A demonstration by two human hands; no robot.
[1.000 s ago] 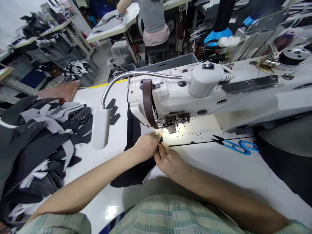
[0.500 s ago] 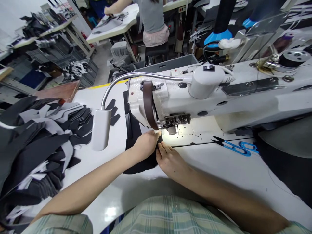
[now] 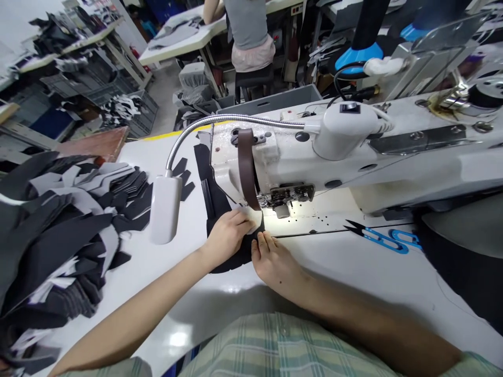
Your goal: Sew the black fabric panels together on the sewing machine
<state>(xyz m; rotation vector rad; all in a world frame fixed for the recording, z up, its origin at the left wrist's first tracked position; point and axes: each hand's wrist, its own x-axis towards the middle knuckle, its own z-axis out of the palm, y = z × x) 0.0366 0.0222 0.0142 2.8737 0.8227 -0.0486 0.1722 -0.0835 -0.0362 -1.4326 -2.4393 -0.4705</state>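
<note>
A black fabric piece (image 3: 217,201) lies on the machine bed, partly under the sewing machine's head (image 3: 231,162). My left hand (image 3: 225,236) is closed with bent fingers at a pale flap (image 3: 253,219) on this piece, just in front of the presser foot area; the thumb is hidden. My right hand (image 3: 277,264) rests with its fingers stretched out and fingertips down on the fabric's right edge. The brown strap (image 3: 246,170) on the machine head hides part of the needle area.
Blue thread snips (image 3: 383,240) lie right of my right hand. A lamp head (image 3: 165,209) on a bendable neck hangs left of the machine. Cut black and grey pieces (image 3: 78,225) are heaped at the left. Dark material (image 3: 459,262) lies far right. A co-worker (image 3: 251,36) sits beyond.
My left hand has drawn back slightly left and toward me from the needle area, and the pale flap now shows. My right hand stays nearly in place. The co-worker's arm has moved.
</note>
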